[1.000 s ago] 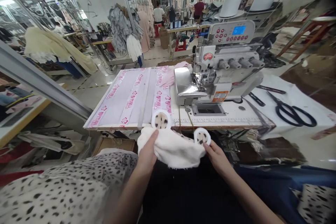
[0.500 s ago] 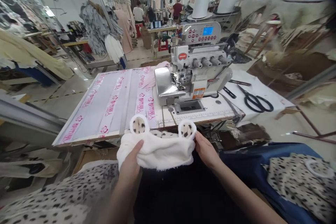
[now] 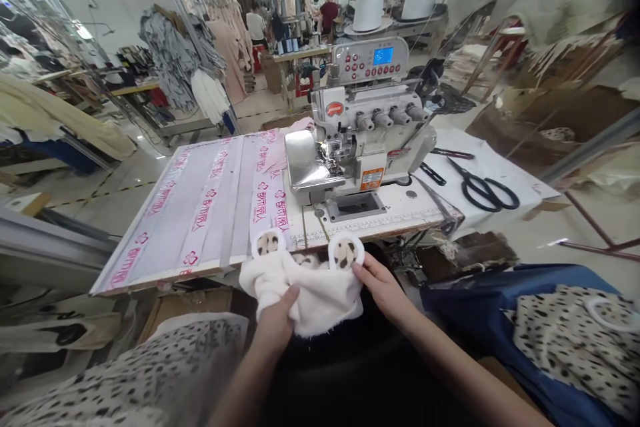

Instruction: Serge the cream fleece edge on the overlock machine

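Between my hands hangs a white fleecy hood (image 3: 320,297) with two round ears, each lined with spotted cloth. My left hand (image 3: 278,320) is closed on its lower left part, the thumb on top and the other fingers hidden beneath the cloth. My right hand (image 3: 381,285) pinches the hood at the base of the right ear (image 3: 346,253). The left ear (image 3: 269,243) stands up free near the table edge. Just beyond the hood is an overlock sewing machine (image 3: 357,140) with a lit blue display.
Black scissors (image 3: 483,187) and a dark thread snipper (image 3: 433,174) lie right of the machine. Spotted fabric (image 3: 570,340) rests on blue cloth at the right; more spotted fabric (image 3: 130,367) is at lower left. A table (image 3: 190,207) with printed film extends left.
My left hand has moved right and inward, bunching the hood's left side, and the ears are closer together. My right hand has shifted slightly left. The camera view has turned a little.
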`<state>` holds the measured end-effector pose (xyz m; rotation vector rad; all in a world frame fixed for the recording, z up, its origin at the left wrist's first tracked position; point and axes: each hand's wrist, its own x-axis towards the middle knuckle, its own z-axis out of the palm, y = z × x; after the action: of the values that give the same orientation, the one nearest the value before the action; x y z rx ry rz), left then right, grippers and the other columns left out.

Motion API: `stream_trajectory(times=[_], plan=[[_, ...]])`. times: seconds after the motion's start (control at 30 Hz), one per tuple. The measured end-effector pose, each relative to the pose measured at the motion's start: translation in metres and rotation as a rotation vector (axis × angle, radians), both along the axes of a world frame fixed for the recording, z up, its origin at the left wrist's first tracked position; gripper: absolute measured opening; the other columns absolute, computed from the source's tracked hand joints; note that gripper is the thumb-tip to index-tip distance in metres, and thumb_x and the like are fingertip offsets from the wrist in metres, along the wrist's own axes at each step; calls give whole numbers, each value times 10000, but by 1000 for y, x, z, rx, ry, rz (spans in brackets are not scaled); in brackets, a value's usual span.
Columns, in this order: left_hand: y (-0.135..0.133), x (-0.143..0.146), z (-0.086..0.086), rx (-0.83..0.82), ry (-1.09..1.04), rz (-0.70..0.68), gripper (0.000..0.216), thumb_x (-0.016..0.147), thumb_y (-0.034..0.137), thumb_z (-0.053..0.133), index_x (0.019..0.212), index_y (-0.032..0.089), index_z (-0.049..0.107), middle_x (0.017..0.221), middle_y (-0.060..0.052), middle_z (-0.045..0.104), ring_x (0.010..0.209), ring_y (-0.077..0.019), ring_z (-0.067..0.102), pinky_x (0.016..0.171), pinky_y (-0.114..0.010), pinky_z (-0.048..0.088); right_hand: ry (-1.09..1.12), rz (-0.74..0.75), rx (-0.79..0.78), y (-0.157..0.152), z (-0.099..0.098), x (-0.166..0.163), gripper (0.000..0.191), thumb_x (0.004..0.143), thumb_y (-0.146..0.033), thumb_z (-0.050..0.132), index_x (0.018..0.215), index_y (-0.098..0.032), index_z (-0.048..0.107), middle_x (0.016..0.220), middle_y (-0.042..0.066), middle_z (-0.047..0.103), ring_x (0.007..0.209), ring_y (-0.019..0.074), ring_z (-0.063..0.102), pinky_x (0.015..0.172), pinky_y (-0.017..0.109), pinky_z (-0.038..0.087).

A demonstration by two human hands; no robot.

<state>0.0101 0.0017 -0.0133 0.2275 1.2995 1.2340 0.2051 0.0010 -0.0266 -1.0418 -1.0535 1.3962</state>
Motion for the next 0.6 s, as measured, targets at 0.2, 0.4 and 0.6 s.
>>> stream_trajectory(times=[0.2,0.4,0.6], plan=[[4,18,-1,161,22,-322,338,634,187,733,951,145,625,1046,-91,634,1027,-226,567,972,-348,414,-92,131,50,2,4,-4,304,820,-382,512,1087,-245,564,1055,31,589,1004,206,514,936,352,365],[8,27,5,104,170,-449,449,581,272,771,982,131,627,1126,-124,591,1069,-263,536,993,-387,388,-250,60,109,6,2,-8,209,801,-390,526,800,-191,590,843,24,534,840,173,503,789,290,412],[6,28,5,-63,355,-333,396,534,310,792,874,152,663,1088,-107,613,1086,-268,524,1026,-395,342,-378,-90,86,7,5,-18,193,748,-377,591,775,-198,524,735,3,505,702,152,469,650,264,401]])
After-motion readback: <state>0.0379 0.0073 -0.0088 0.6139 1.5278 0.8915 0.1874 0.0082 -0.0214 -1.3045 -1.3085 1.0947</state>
